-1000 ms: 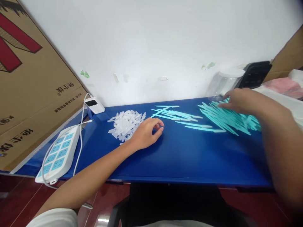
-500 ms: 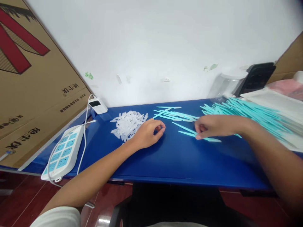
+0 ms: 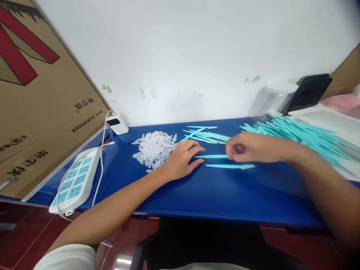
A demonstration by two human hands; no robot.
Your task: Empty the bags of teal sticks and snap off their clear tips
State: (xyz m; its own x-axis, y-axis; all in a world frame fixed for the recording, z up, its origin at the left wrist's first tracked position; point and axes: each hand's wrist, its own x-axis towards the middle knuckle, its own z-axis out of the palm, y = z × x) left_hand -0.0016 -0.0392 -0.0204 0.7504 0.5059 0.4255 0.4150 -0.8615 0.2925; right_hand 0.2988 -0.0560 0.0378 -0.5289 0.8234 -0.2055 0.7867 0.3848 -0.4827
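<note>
My right hand [image 3: 239,147] pinches the right end of a turquoise eyebrow razor [image 3: 210,156], whose handle points left. My left hand [image 3: 185,158] has its fingers apart, close to the tip of that handle; I cannot tell whether they touch. A second eyebrow razor [image 3: 226,166] lies just below on the table, its pale end to the right. Beside my left hand is a heap of small translucent white blade caps [image 3: 154,145]. Behind both hands lie several loose razors [image 3: 208,135], some crossing each other. A large pile of turquoise razors [image 3: 306,135] spreads out at the right, partly behind my right arm.
The blue tabletop [image 3: 180,198] meets a white wall. At the left stand a power strip [image 3: 74,180], a white device with a cable [image 3: 117,125] and a large cardboard box [image 3: 50,112]. A clear container [image 3: 274,99] and a black object [image 3: 309,92] stand back right.
My right hand has picked up one of the razors and turned it level. My left hand has opened its fingers and shifted slightly right. The other front razor has moved a little left.
</note>
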